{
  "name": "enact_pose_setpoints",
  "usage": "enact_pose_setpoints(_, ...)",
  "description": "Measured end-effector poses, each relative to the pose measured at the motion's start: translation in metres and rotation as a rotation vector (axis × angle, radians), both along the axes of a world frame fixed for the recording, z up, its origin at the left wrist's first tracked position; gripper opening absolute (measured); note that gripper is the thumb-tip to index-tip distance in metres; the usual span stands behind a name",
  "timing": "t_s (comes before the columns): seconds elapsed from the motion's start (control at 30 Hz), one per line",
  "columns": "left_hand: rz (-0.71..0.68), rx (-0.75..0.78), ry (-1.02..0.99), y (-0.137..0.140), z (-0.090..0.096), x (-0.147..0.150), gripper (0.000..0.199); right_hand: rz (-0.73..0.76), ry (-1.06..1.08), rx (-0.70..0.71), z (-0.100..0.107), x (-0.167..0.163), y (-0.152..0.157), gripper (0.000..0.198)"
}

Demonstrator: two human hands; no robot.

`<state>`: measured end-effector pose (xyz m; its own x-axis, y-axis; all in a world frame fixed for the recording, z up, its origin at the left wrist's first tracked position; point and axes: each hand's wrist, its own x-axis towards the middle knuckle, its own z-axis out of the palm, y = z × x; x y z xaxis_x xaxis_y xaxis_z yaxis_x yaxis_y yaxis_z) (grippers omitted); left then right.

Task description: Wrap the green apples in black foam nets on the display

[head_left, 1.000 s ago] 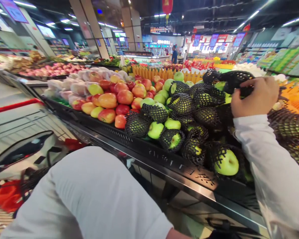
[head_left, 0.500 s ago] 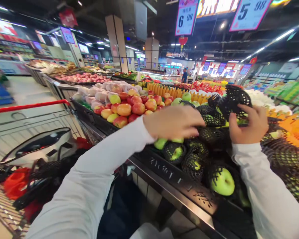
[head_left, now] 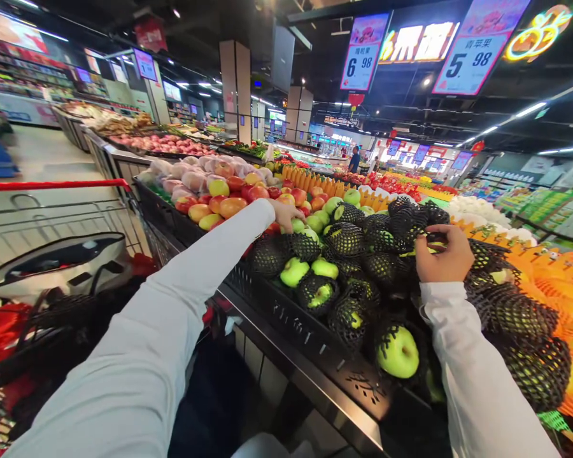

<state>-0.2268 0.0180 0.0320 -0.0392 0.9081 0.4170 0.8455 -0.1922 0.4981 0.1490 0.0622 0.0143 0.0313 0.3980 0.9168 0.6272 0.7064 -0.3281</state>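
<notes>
Stand of fruit (head_left: 310, 375) spans the middle of the view, its metal-trimmed front edge slanting down to the right. Characters cut into its black front panel (head_left: 334, 350) are too skewed to read surely. Beyond the left end is a shopping cart (head_left: 57, 184) with a red handle bar; a pale bag (head_left: 102, 264) with a dark panel lies inside.

Two price signs hang overhead: the right one (head_left: 480, 51) reads 青苹果 5.98, the left one (head_left: 363, 54) shows 6.98 below smaller characters. Between them a lit sign (head_left: 424, 41) is partly covered; 果 can be read.

White-wrapped fruit (head_left: 186, 172) fills the stand's left end, then red-yellow apples (head_left: 233, 207), then green apples (head_left: 318, 221), many in black foam nets (head_left: 346, 238), heaped from the front edge back.

The right hand (head_left: 443, 252) is at the back of the netted heap, fingers curled by black netting; whether they grip anything is hidden. The left hand (head_left: 285, 213) reaches down where red-yellow and green meet, its fingers bent over a green apple, grasp unclear.

Smallest is one half-bared green apple (head_left: 401, 352), close by the front edge.
</notes>
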Motion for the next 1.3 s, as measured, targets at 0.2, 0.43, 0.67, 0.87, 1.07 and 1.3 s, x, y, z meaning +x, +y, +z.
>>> enact_pose_setpoints(0.2, -0.177, -0.257, 0.083, 0.002, 0.010, -0.013, 0.054, 0.014, 0.051, -0.091, -0.001, -0.001, 0.003, 0.021)
enact_pose_setpoints(0.43, -0.190, 0.458, 0.163, 0.001, 0.049, 0.007, 0.065, 0.022, 0.015, -0.139, 0.002, -0.004, -0.006, 0.021)
enact_pose_setpoints(0.67, -0.271, 0.859, -0.672, 0.017, 0.022, 0.169, 0.056, 0.104, 0.086, -0.154, 0.004, -0.006, -0.009, 0.034)
enact_pose_setpoints(0.87, -0.409, 0.603, -0.514, 0.007, -0.018, 0.196, 0.061, 0.100, 0.078, -0.053, 0.004, -0.004, -0.003, 0.019)
enact_pose_setpoints(1.07, -0.301, 0.490, -0.760, 0.024, -0.027, 0.189, 0.055, -0.064, 0.065, 0.004, 0.010, -0.007, -0.015, 0.056)
enact_pose_setpoints(1.3, -0.158, 0.618, -0.776, 0.029, -0.028, 0.189, 0.065, 0.020, 0.071, -0.196, 0.012, -0.001, -0.013, 0.064)
